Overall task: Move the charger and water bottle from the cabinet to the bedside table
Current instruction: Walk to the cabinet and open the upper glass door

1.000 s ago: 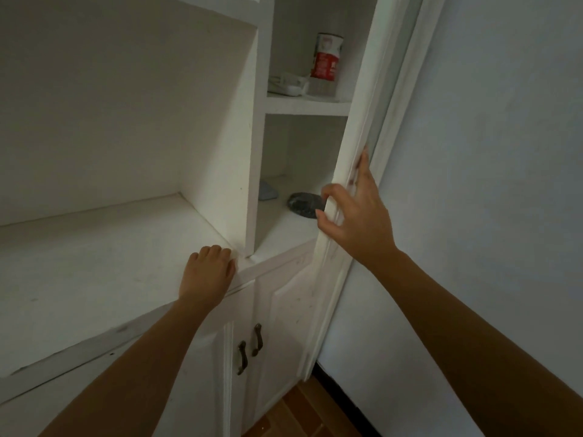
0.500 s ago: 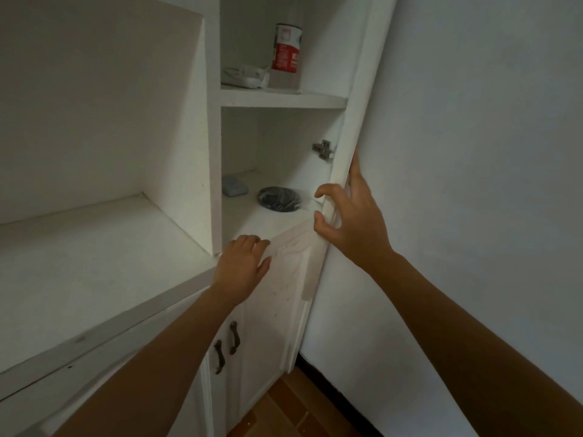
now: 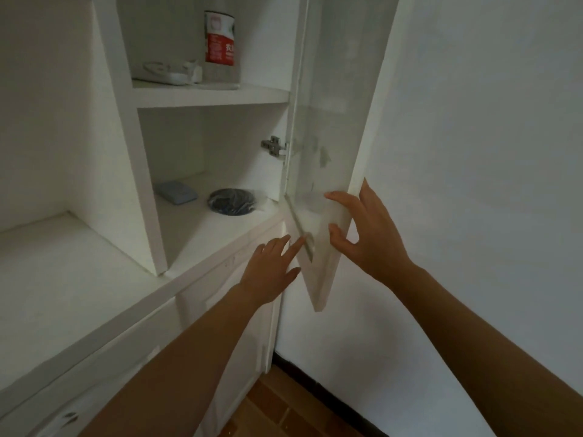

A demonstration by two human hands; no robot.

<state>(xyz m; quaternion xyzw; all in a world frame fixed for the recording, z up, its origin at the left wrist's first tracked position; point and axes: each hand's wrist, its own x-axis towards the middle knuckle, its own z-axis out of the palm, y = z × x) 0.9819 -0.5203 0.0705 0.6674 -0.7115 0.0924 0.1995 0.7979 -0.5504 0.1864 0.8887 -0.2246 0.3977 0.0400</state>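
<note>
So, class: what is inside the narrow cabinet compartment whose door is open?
Upper shelf: water bottle beside a white charger. Lower shelf: blue pad and dark bagged bundle. Anything higher is out of frame.

Red-labelled water bottle upright on upper cabinet shelf, coiled white charger just beside it

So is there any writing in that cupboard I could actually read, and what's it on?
Water bottle, upper shelf: white print on its red label, too blurred to read.
Charger, blue pad, dark bundle, cabinet door: no text visible.
</note>
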